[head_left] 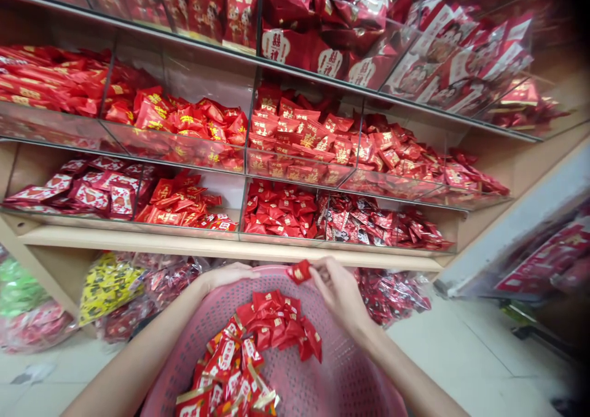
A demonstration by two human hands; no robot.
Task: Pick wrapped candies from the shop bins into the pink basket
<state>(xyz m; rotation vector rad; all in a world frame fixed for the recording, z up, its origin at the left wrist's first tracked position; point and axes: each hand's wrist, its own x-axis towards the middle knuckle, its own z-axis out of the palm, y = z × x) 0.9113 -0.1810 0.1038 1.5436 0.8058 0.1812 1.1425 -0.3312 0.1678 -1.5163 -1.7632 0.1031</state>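
Red packet (299, 272), in the head view, is pinched between the thumb and fingers of your right hand (336, 291), at the far rim of the pink basket (354, 368). Your left hand (230, 276) lies on that rim, farther left; you cannot tell from here whether its fingers close around it. Inside the basket you have a cluster of bright red packets (276, 328) touching a pile of red-and-white packets (225, 368). Beyond your hands stands a wooden shelf (138, 239) with filled bins, and under it, at left, a bag of yellow packets (110, 285).
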